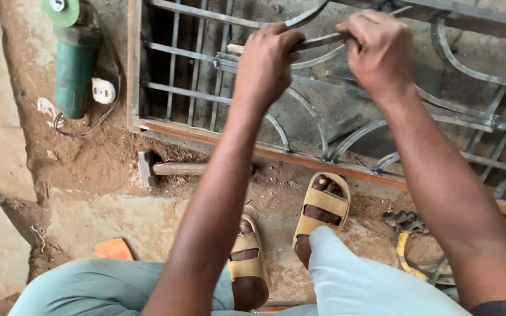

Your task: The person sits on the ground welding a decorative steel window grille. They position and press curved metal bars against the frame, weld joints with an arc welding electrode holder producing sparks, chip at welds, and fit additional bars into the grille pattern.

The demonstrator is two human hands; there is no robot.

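While both hands, left (267,61) and right (379,50), clamp a curved metal strip (323,41) above the steel grille (346,126) on the floor, a slip could pinch fingers; the hammer (168,168) and grinder (74,64) lie near the sandalled feet.

Single head cam, looks steeply down, close over both forearms, metal grille (335,111) ahead, sandalled feet, dirt floor (89,158) below
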